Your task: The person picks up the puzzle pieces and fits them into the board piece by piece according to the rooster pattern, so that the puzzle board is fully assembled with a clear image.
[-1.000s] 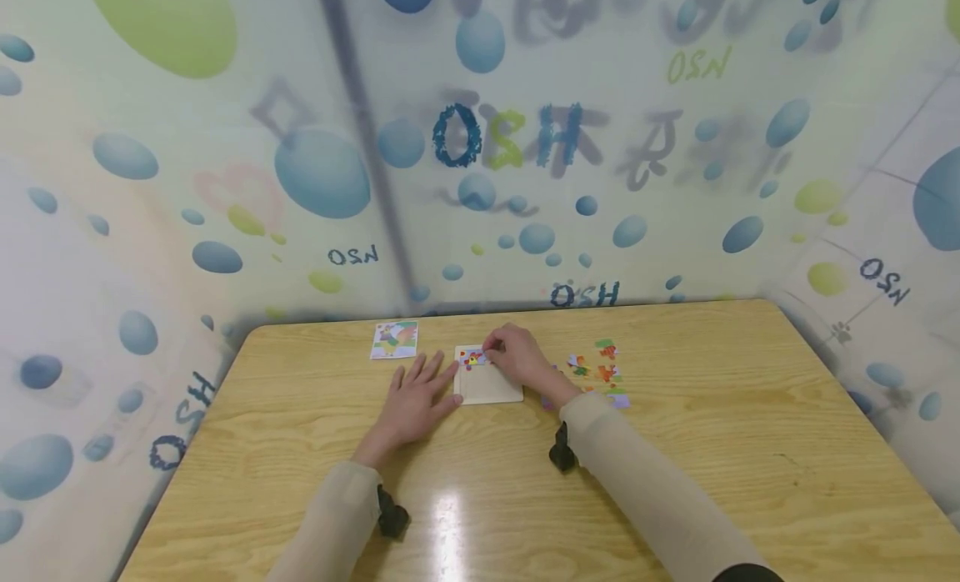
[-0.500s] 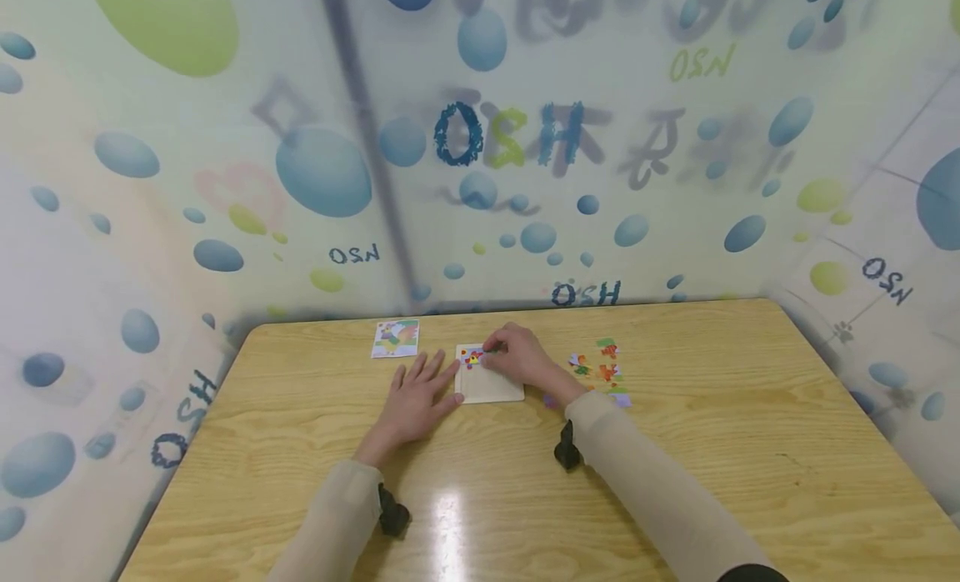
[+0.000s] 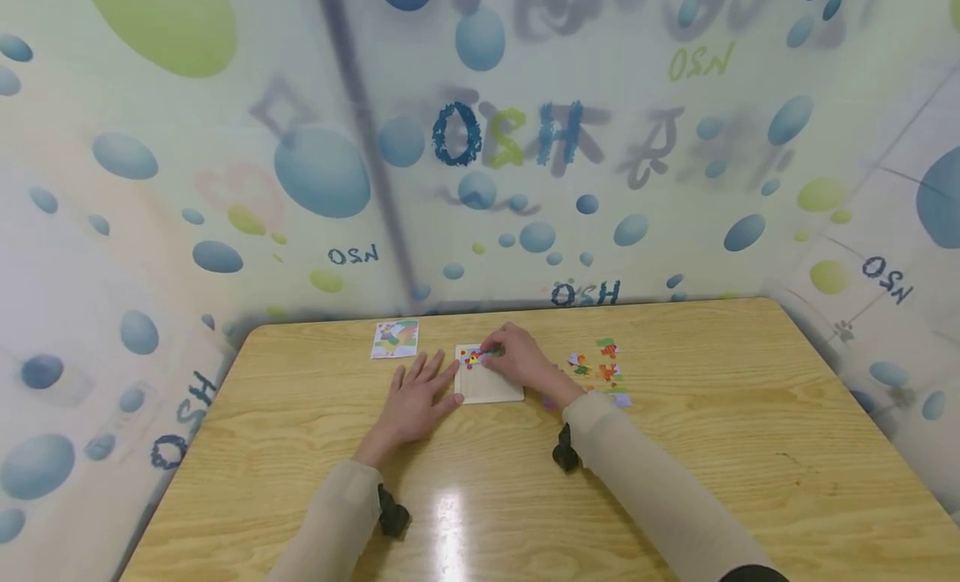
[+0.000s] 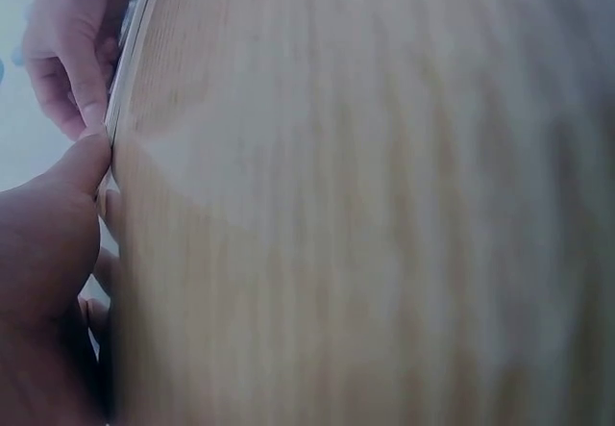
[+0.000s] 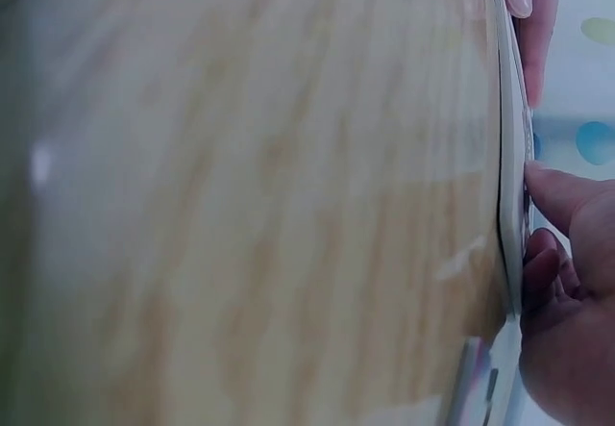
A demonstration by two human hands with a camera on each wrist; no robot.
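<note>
A pale square puzzle board [image 3: 490,388] lies on the table, with colourful puzzle pieces [image 3: 471,358] along its top left. My left hand [image 3: 411,404] lies with spread fingers at the board's left edge, its thumb by the lower left corner. At the board's upper right, my right hand [image 3: 519,357] bends its fingers and pinches a small puzzle piece, mostly hidden under the fingertips. The right wrist view shows that thumb [image 5: 562,195] low on the board's surface, the other fingers curled below it.
Several loose puzzle pieces [image 3: 609,372] lie right of the board, partly behind the right forearm. A printed picture card [image 3: 394,339] sits at the back left of the wooden table [image 3: 712,449]. A patterned curtain [image 3: 480,232] stands behind the far edge.
The right hand's fingers shift very slightly left at the board's top row. The left hand keeps its place, and the loose pieces have not moved.
</note>
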